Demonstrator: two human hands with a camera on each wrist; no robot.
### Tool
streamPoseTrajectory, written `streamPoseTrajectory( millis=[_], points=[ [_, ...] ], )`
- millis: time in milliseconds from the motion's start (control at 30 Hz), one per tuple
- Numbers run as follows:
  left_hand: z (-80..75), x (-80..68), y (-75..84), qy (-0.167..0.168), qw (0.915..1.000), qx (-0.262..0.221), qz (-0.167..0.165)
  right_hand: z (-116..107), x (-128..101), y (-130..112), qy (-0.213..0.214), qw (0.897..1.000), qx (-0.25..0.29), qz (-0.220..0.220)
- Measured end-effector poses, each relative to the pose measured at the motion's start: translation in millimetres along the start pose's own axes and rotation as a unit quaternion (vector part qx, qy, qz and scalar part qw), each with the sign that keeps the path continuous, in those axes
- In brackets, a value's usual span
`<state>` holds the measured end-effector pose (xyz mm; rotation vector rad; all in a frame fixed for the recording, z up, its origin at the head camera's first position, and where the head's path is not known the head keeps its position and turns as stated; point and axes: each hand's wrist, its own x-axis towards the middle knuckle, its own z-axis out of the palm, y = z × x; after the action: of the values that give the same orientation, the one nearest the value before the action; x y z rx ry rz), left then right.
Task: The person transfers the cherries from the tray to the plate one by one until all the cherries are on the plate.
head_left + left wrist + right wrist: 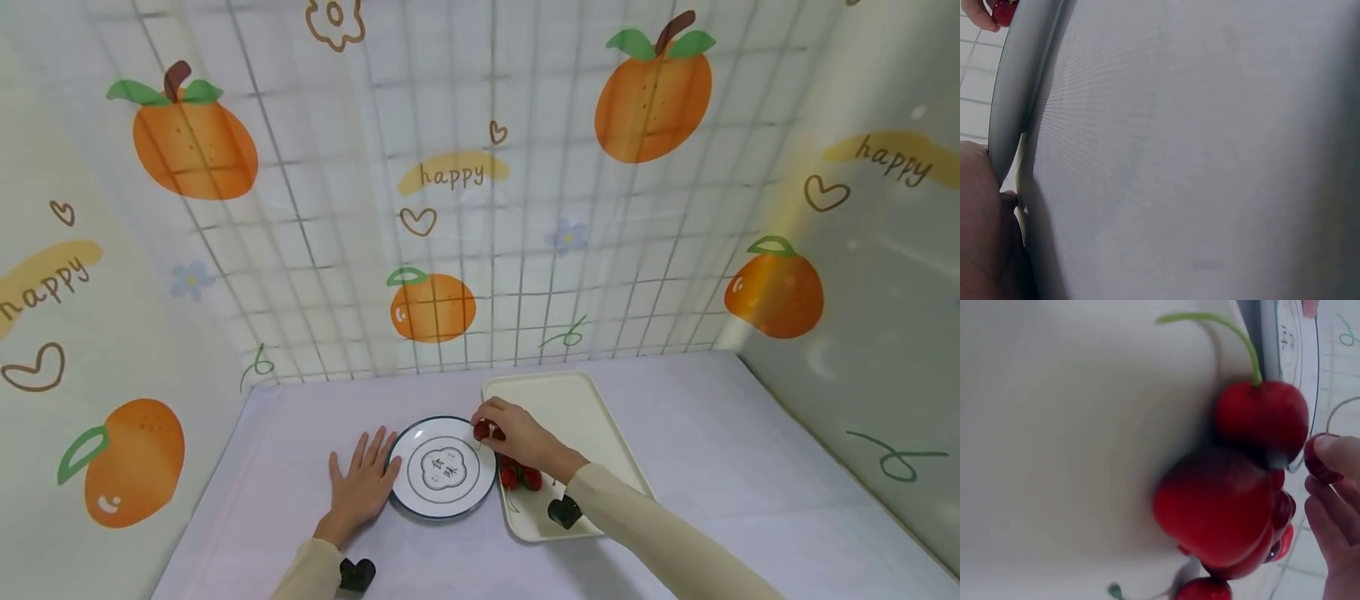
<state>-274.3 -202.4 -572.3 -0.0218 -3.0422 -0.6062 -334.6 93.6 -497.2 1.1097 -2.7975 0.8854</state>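
Head view: high, looking forward and down at the whole table, plate [442, 468] at lower centre. Left wrist view: very close, low beside the plate's rim [1013, 81]. Right wrist view: very close over the tray's cherries [1222, 500]; the plate's edge [1291, 356] appears upper right.

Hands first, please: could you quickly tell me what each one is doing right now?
Left hand: open, flat on the table, touching the plate rim.
Right hand: pinching a cherry over the plate's edge.
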Motion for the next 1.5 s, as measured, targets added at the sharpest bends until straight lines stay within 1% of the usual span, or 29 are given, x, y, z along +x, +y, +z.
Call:
streamPoseTrajectory(
  millis=[100,167,233,300,400,467,633,733,833,967,1100,1167,1267,1333,1433,1500],
  points=[
    [0.4,0.7,-0.3,0.005,1.0000,0.002,0.004,1,-1,-2,-0.010,1.000,-0.004,-0.003],
    [-1.0,-0.8,1.4,0.003,1.0000,0.000,0.004,3,-3,-4,-0.018,1.000,-0.005,-0.010],
    [-2.2,-2.7,3.4,-0.002,1.0000,-0.001,0.000,4,-5,-6,-0.023,0.999,-0.008,-0.027],
    [-3.6,-4.7,5.0,-0.005,1.0000,-0.007,-0.002,6,-5,-6,-0.030,0.999,-0.008,-0.031],
    [-3.8,-4.4,5.1,-0.006,0.9999,-0.007,-0.004,9,-4,-8,-0.037,0.999,-0.014,-0.027],
    [-4.1,-3.9,5.4,-0.005,1.0000,-0.007,-0.003,11,-3,-9,-0.045,0.999,-0.013,-0.009],
    [-5.8,-4.1,6.0,-0.003,1.0000,-0.008,-0.003,13,-1,-13,-0.057,0.998,-0.014,0.017],
    [-6.5,-3.5,6.3,-0.002,1.0000,-0.009,-0.003,14,0,-14,-0.056,0.998,-0.022,0.018],
    [-6.6,-3.0,6.4,0.002,0.9999,-0.012,-0.002,15,0,-14,-0.053,0.998,-0.034,0.009],
    [-6.7,-3.4,6.9,-0.001,0.9999,-0.010,-0.003,17,0,-13,-0.054,0.997,-0.053,-0.003],
    [-4.7,-4.3,6.8,0.002,0.9999,-0.012,0.000,16,0,-14,-0.057,0.997,-0.053,-0.007],
    [-3.5,-4.6,6.7,-0.001,0.9999,-0.010,-0.003,15,-1,-14,-0.056,0.997,-0.047,-0.001],
    [-2.1,-4.9,5.9,-0.001,1.0000,-0.009,-0.002,13,-2,-13,-0.043,0.998,-0.037,0.002],
    [-1.9,-4.3,5.4,-0.002,0.9999,-0.012,-0.001,10,-2,-13,-0.024,0.999,-0.025,0.007],
    [-0.6,-2.8,4.1,-0.002,1.0000,-0.006,-0.004,5,-1,-11,0.023,1.000,-0.010,0.004],
    [1.0,-0.8,2.8,-0.001,1.0000,0.004,-0.008,2,0,-10,0.066,0.998,-0.008,0.004]
  ],
)
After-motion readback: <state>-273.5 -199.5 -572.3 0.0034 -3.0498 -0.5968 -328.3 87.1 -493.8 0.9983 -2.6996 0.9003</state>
